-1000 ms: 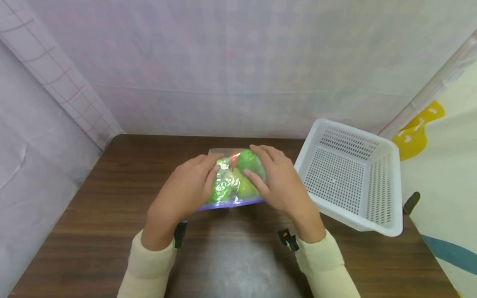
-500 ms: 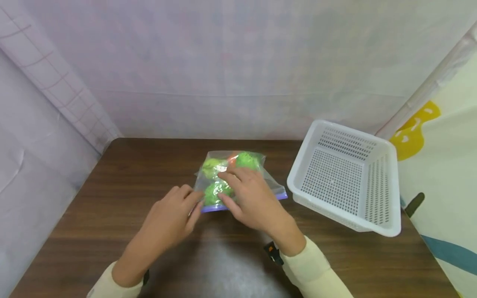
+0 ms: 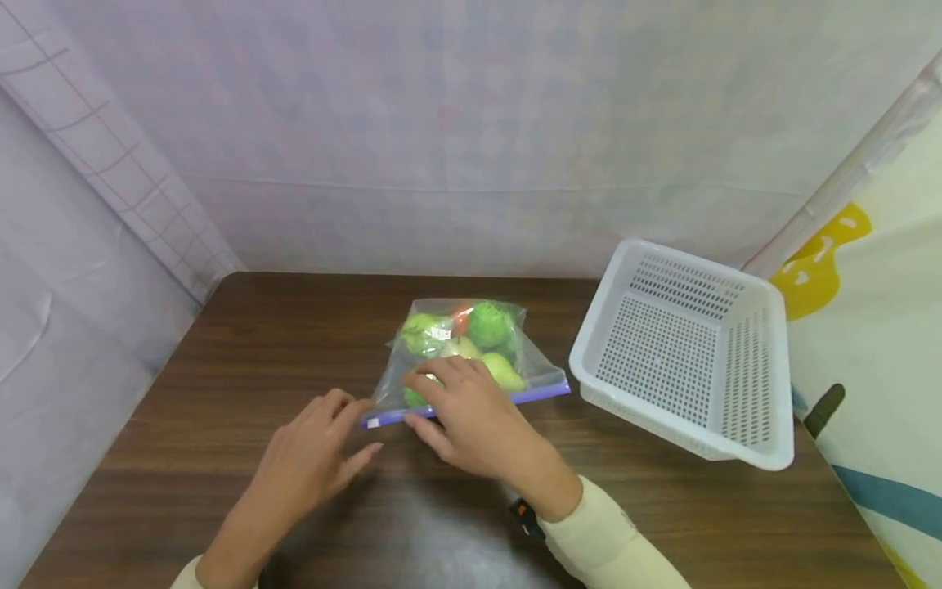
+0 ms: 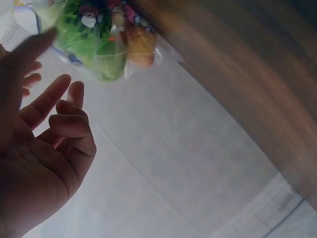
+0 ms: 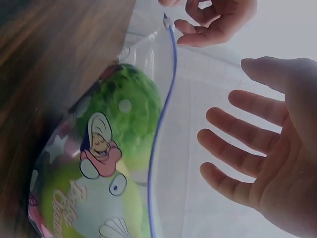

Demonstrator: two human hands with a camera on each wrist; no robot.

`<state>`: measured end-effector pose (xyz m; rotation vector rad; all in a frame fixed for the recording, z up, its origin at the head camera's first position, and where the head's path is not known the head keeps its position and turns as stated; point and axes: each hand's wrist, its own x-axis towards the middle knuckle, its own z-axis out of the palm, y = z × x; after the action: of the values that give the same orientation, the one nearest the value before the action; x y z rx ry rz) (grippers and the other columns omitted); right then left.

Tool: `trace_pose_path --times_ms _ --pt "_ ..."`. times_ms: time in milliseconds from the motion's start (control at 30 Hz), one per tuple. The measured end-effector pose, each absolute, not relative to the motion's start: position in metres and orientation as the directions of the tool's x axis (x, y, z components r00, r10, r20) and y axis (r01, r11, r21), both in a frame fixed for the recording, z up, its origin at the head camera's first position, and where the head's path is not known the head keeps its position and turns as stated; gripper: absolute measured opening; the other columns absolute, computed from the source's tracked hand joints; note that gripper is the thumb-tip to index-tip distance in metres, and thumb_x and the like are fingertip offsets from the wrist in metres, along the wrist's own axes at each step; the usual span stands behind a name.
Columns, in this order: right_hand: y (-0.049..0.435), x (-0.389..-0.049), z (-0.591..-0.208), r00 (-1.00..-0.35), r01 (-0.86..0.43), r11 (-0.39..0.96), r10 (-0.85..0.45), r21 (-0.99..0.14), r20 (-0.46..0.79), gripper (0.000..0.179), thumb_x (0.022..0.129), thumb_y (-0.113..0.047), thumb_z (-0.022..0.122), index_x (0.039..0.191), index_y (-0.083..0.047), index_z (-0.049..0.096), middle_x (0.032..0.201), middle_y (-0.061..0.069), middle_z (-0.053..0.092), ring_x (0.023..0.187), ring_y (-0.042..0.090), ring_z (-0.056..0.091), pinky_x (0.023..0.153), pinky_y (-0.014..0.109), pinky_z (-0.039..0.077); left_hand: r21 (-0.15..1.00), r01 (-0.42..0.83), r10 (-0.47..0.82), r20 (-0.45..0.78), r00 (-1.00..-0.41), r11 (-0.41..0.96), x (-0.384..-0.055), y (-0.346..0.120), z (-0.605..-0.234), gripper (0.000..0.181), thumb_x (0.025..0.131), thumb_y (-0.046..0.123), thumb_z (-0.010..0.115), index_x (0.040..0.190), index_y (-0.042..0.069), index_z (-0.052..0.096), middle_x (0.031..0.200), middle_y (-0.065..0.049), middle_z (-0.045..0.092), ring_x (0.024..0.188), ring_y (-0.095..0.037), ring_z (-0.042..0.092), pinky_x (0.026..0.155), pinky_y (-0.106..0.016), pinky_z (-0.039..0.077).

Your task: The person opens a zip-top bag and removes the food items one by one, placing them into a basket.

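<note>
A clear zip bag (image 3: 536, 364) lies flat on the table, its purple zip strip (image 3: 542, 393) along the near edge. Inside are a carrot-like orange piece (image 3: 461, 319), a bumpy green round item (image 3: 488, 325), a yellow-green item (image 3: 423, 333) and a smooth light-green fruit (image 3: 503, 372). My right hand (image 3: 471, 417) is over the near edge, fingers loosely extended; the right wrist view shows them spread and apart from the bag. My left hand (image 3: 309, 450) is at the strip's left end by the small white slider (image 5: 169, 23), thumb away from the fingers. Contact there is unclear.
A white perforated basket (image 3: 598, 311) stands on the right of the brown wooden table (image 3: 184, 409). Pale cloth (image 3: 441, 147) hangs behind the table's back edge. Cartoon prints cover the bag's outer face in the right wrist view.
Both hands have left the bag's sides. My left hand has moved left and nearer; my right has moved left and nearer over the zip strip. The bag lies flatter, more of its strip showing.
</note>
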<state>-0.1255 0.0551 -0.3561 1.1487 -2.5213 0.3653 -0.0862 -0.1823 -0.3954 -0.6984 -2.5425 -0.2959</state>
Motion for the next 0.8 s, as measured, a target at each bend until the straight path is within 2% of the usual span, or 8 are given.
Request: trace_pose_path --times_ms 100,200,433,533,667,800 --pt "0.052 -0.124 -0.359 -0.605 -0.770 0.633 -0.685 -0.080 0.406 0.040 0.097 -0.041 0.065 0.129 -0.017 0.065 0.126 0.001 0.066 0.117 0.021 0.061 0.099 0.041 0.049 0.081 0.523 0.415 0.513 -0.752 0.848 -0.086 -0.184 -0.397 0.042 0.071 0.021 0.092 0.106 0.008 0.071 0.090 -0.003 0.064 0.068 -0.012 0.057 0.050 -0.022 0.046" --pt "0.050 -0.123 -0.362 -0.594 -0.778 0.624 -0.694 -0.072 0.407 0.040 0.097 -0.041 0.065 0.129 -0.017 0.065 0.125 0.001 0.066 0.117 0.021 0.061 0.099 0.041 0.049 0.079 0.528 0.414 0.528 -0.741 0.845 -0.088 -0.184 -0.398 0.033 0.073 0.015 0.090 0.100 0.007 0.072 0.083 -0.002 0.064 0.060 -0.006 0.052 0.048 -0.017 0.043" --pt "0.049 -0.123 -0.366 -0.585 -0.784 0.617 -0.699 -0.067 0.411 0.038 0.098 -0.041 0.064 0.129 -0.019 0.065 0.125 -0.001 0.066 0.117 0.019 0.060 0.098 0.038 0.049 0.072 0.537 0.424 0.530 -0.735 0.841 -0.090 -0.184 -0.400 0.021 0.075 0.014 0.087 0.089 0.006 0.074 0.078 0.001 0.062 0.055 -0.001 0.044 0.045 -0.014 0.038" --pt "0.048 -0.125 -0.368 -0.584 -0.785 0.616 -0.699 -0.066 0.413 0.038 0.097 -0.040 0.065 0.129 -0.019 0.065 0.125 0.000 0.066 0.116 0.019 0.060 0.098 0.038 0.049 0.066 0.537 0.428 0.526 -0.735 0.841 -0.092 -0.184 -0.400 0.023 0.075 0.015 0.087 0.092 0.005 0.074 0.079 0.000 0.062 0.054 -0.001 0.043 0.045 -0.014 0.037" --pt "0.047 -0.128 -0.371 -0.582 -0.786 0.616 -0.701 -0.061 0.412 0.038 0.097 -0.039 0.066 0.129 -0.019 0.065 0.124 0.000 0.066 0.114 0.019 0.060 0.096 0.038 0.049 0.060 0.545 0.441 0.515 -0.735 0.836 -0.095 -0.185 -0.402 0.034 0.072 0.014 0.090 0.100 0.006 0.073 0.082 -0.001 0.063 0.055 -0.003 0.046 0.045 -0.015 0.038" --pt "0.045 -0.130 -0.375 -0.579 -0.788 0.613 -0.705 -0.059 0.410 0.038 0.096 -0.039 0.067 0.128 -0.019 0.066 0.123 0.000 0.066 0.112 0.018 0.061 0.095 0.037 0.049 0.035 0.564 0.461 0.536 -0.707 0.825 -0.099 -0.187 -0.404 0.035 0.070 0.005 0.090 0.100 0.005 0.073 0.083 -0.001 0.062 0.058 -0.007 0.052 0.045 -0.018 0.042"
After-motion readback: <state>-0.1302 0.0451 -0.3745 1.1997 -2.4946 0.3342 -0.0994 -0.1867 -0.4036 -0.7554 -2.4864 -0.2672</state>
